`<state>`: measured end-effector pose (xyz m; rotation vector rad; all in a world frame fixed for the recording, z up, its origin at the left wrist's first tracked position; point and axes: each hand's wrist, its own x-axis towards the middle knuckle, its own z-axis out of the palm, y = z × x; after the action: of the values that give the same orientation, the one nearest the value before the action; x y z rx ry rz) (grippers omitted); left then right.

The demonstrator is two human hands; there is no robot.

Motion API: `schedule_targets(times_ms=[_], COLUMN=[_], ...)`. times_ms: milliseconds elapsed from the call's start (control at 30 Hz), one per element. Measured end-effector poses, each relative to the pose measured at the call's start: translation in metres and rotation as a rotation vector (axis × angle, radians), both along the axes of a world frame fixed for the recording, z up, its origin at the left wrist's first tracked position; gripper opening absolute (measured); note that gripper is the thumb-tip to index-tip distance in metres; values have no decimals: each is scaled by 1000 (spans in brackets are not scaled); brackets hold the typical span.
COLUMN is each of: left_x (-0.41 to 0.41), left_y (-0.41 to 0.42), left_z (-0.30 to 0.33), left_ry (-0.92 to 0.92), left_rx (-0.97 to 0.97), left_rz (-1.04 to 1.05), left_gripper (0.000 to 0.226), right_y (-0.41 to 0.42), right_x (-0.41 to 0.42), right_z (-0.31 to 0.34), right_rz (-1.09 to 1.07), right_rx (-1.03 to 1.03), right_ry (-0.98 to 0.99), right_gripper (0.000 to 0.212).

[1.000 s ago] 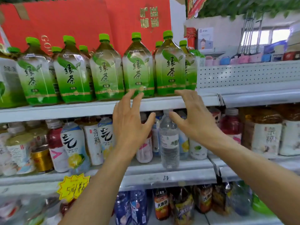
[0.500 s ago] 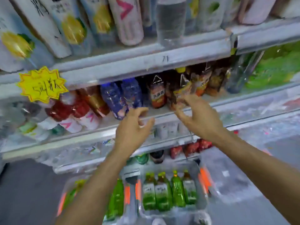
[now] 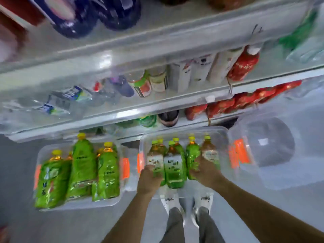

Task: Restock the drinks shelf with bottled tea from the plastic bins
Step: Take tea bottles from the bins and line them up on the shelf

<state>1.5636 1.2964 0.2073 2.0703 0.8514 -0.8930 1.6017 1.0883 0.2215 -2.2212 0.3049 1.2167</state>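
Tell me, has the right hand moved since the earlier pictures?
Yes. The right hand went down from the shelf edge to the tea bottles in the floor bin.

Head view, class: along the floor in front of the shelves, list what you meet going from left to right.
Left bin of tea bottles → middle bin, where the left hand and right hand reach the bottles → empty clear bin.

Green-labelled tea bottles (image 3: 174,170) w/ yellow-green caps, clear bins (image 3: 222,137) w/ orange tags, white shoes (image 3: 169,201)
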Motion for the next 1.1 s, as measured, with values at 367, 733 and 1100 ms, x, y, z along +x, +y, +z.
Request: schedule_targets(times_ms=[367,733,1100], left_x=[-9,-13,16], left_y=[-35,-34,-31], left_z=[-90,-99,-118], left_ry=[-109,-111,99], left_rx=[268,306,310], left_rz=[220,-45,-46], left_gripper=[76,97,119], right_y=[84,66,34], right_x=[-36,-41,-18], right_z=[-127,-141,-138], right_rz=[-133,-30,-48], right_rx=[-94,-268,-117], right_ry=[-13,-201,-109], right_gripper=[136,137,101])
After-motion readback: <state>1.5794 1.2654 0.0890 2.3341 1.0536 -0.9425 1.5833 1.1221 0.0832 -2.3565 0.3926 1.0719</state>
